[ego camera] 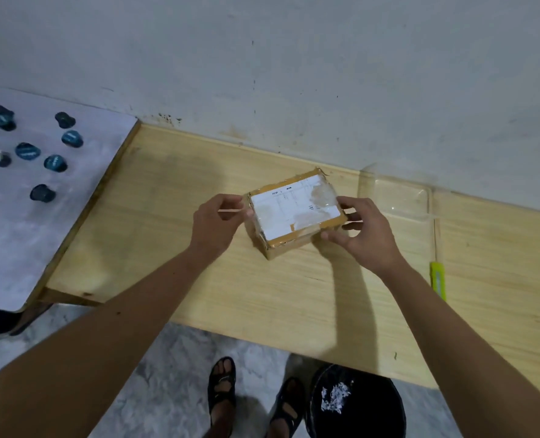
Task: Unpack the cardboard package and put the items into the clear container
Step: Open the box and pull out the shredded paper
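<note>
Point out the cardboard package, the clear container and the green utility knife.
cardboard package (294, 210): head view, on its white shipping label.
clear container (400, 200): head view, on its transparent base.
green utility knife (438, 279): head view, on its green handle.

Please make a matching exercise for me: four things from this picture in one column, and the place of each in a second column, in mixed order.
Things:
1. cardboard box
2. clear container
3. green knife
4. dark capsules

Places:
A. on the white table at left
B. between both hands
C. against the wall, right of the box
D. near the right forearm, on the wooden table

Pairs: 1-B, 2-C, 3-D, 4-A
</note>
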